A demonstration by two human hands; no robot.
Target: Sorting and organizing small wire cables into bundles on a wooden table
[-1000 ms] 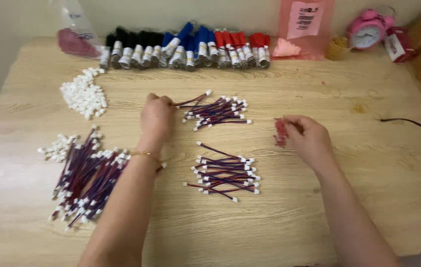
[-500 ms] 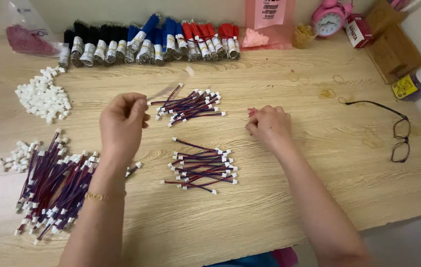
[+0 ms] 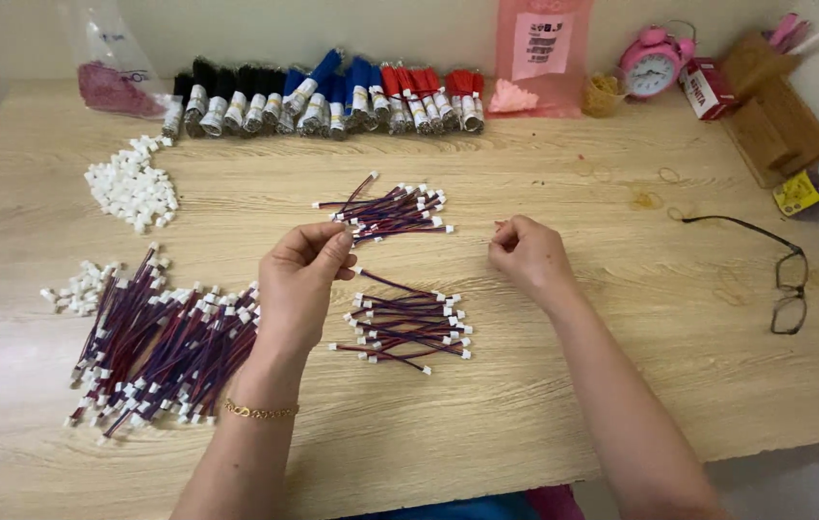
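Left hand (image 3: 301,281): your fingers pinch a wire (image 3: 356,234).
Right hand (image 3: 525,255): curled shut; contents unclear.
Risk: your sleeve could scatter the wire bundle (image 3: 407,320).

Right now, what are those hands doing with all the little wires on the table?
A person sits at a wooden table sorting short red-and-blue wires with white plugs on the ends. The left hand pinches one wire at the edge of the upper wire pile. The right hand is curled shut beside it; what it holds is hidden. Another small pile lies between the hands, a big heap lies left, and loose white plugs sit farther back.
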